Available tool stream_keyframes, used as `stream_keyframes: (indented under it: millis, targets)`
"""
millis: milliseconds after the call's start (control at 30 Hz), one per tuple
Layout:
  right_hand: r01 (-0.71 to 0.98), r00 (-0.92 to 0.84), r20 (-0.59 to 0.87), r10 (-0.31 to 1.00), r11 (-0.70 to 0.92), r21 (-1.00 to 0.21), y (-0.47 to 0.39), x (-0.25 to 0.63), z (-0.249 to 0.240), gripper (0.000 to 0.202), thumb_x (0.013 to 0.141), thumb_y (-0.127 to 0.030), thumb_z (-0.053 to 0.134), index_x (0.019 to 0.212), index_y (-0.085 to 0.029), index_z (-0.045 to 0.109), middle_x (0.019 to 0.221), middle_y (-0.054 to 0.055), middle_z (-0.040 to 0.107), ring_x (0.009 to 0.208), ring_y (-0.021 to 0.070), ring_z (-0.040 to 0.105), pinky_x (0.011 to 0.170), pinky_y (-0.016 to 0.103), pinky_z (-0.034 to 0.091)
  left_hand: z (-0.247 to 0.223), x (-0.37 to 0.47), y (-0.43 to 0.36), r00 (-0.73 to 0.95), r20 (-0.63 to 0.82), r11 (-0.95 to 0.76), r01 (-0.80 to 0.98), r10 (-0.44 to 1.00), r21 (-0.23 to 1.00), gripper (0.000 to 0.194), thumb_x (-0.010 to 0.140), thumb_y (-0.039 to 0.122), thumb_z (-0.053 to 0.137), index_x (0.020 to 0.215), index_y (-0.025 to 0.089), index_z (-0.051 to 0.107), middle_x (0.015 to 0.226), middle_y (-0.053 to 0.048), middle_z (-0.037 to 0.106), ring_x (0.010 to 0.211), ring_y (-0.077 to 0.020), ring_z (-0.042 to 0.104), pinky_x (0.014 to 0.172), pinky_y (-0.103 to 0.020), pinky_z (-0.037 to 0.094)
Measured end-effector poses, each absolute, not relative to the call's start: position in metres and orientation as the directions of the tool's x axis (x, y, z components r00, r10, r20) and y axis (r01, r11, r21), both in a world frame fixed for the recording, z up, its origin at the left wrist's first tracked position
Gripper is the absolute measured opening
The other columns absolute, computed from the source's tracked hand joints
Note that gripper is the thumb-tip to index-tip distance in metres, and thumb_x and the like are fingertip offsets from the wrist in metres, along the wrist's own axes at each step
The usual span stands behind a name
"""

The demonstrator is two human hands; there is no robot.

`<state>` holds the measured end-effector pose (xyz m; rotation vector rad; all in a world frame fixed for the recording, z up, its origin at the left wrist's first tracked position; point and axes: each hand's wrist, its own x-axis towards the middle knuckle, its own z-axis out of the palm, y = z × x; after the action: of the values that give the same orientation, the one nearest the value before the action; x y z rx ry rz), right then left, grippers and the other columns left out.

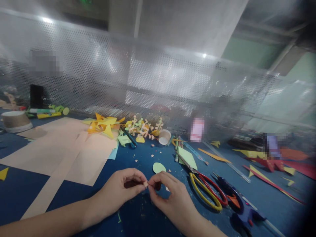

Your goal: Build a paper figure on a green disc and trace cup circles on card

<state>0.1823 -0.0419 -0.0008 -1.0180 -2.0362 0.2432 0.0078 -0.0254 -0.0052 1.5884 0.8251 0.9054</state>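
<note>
Head view: the small pink paper piece (145,184) sits above the bench (134,212), midway between both hands; the left hand's (124,184) grip pinches its left side, the right hand's (170,189) its right. Its long axis is too small to tell.

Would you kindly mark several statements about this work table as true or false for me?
1. The left hand pinches a small pale paper piece. True.
2. Both handles of the scissors are blue. False: the scissors have one yellow handle and one red.
3. The right hand grips the blue glue gun. False: the right hand is at the small pale paper piece, and the blue glue gun lies apart, to its right.
4. A round green paper lies just beyond the hands. True.
</note>
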Motion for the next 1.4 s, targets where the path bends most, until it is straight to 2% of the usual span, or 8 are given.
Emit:
stream_keyframes:
  millis: [133,267,367,567,700,800,1033,1400]
  targets:
    - [0.578,-0.319,0.616,0.72,0.663,-0.475,-0.0438,0.1795,-0.0026,0.015,0.068,-0.006,0.049,0.068,-0.02,0.054,0.061,-0.001,0.055,0.056,0.0105,0.055,0.053,0.018,0.044,-0.0047,0.0076,-0.0274,0.473,0.133,-0.192,0.079,0.871,0.978,0.009,0.074,0.018,0.058,0.081,0.017,0.064,0.082,-0.001,0.066,0.081,-0.0159,0.061,0.076,-0.025,0.046]
    - [0.6,-0.322,0.684,0.655,0.7,-0.388,-0.0459,0.178,-0.0043,0.017,0.061,-0.005,0.045,0.064,-0.02,0.05,0.056,-0.002,0.052,0.05,0.0099,0.051,0.047,0.018,0.041,-0.0019,0.0085,-0.0305,0.503,0.134,-0.217,0.111,0.854,0.97,0.01,0.074,0.016,0.057,0.079,0.017,0.066,0.08,-0.001,0.066,0.079,-0.0157,0.06,0.074,-0.024,0.046]
    - [0.601,-0.326,0.724,0.607,0.725,-0.338,-0.0458,0.1779,-0.004,0.016,0.059,-0.005,0.045,0.063,-0.021,0.049,0.054,-0.003,0.05,0.049,0.0101,0.049,0.045,0.018,0.039,-0.0004,0.0097,-0.0324,0.536,0.135,-0.202,0.068,0.833,0.977,0.01,0.073,0.014,0.058,0.079,0.016,0.065,0.08,-0.001,0.066,0.08,-0.0154,0.06,0.074,-0.024,0.046]
    - [0.571,-0.292,0.678,0.674,0.692,-0.442,-0.0439,0.1778,-0.0033,0.014,0.067,-0.005,0.048,0.066,-0.019,0.051,0.059,-0.002,0.054,0.054,0.0099,0.053,0.051,0.018,0.042,-0.0059,0.0105,-0.0288,0.494,0.122,-0.091,-0.085,0.861,0.992,0.027,0.067,0.012,0.066,0.089,0.02,0.054,0.078,0.003,0.063,0.079,-0.013,0.059,0.075,-0.025,0.045]
    - [0.535,-0.311,0.665,0.679,0.703,-0.468,-0.0452,0.1779,-0.0027,0.015,0.069,-0.004,0.049,0.067,-0.019,0.052,0.062,-0.001,0.055,0.057,0.01,0.054,0.054,0.018,0.043,-0.0054,0.0097,-0.0267,0.487,0.148,-0.138,-0.055,0.861,0.989,0.015,0.07,0.011,0.062,0.078,0.019,0.053,0.076,0.004,0.058,0.076,-0.0115,0.057,0.074,-0.024,0.044]
    - [0.526,-0.328,0.646,0.689,0.701,-0.481,-0.0454,0.179,-0.001,0.014,0.071,-0.005,0.048,0.07,-0.019,0.054,0.063,0.0,0.056,0.058,0.0103,0.054,0.055,0.018,0.043,-0.0036,0.0096,-0.0266,0.481,0.182,-0.187,-0.039,0.857,0.982,0.009,0.073,0.011,0.057,0.078,0.018,0.055,0.077,0.003,0.056,0.078,-0.0118,0.056,0.075,-0.025,0.043]
    - [0.545,-0.302,0.645,0.702,0.682,-0.487,-0.0409,0.1812,-0.0015,0.013,0.073,-0.006,0.049,0.071,-0.019,0.053,0.065,0.0,0.056,0.06,0.0104,0.053,0.059,0.019,0.044,-0.0036,0.0097,-0.0271,0.5,0.178,-0.185,-0.036,0.848,0.982,0.009,0.075,0.012,0.055,0.081,0.019,0.055,0.079,0.003,0.058,0.081,-0.0129,0.056,0.078,-0.026,0.043]
    - [0.533,-0.344,0.662,0.666,0.719,-0.447,-0.042,0.1806,-0.0058,0.018,0.067,-0.002,0.049,0.071,-0.019,0.051,0.065,-0.001,0.054,0.06,0.0098,0.053,0.056,0.017,0.043,-0.0016,0.0091,-0.0294,0.496,0.159,-0.202,0.034,0.854,0.979,0.008,0.074,0.014,0.057,0.08,0.018,0.06,0.079,0.002,0.061,0.08,-0.0134,0.058,0.075,-0.024,0.045]
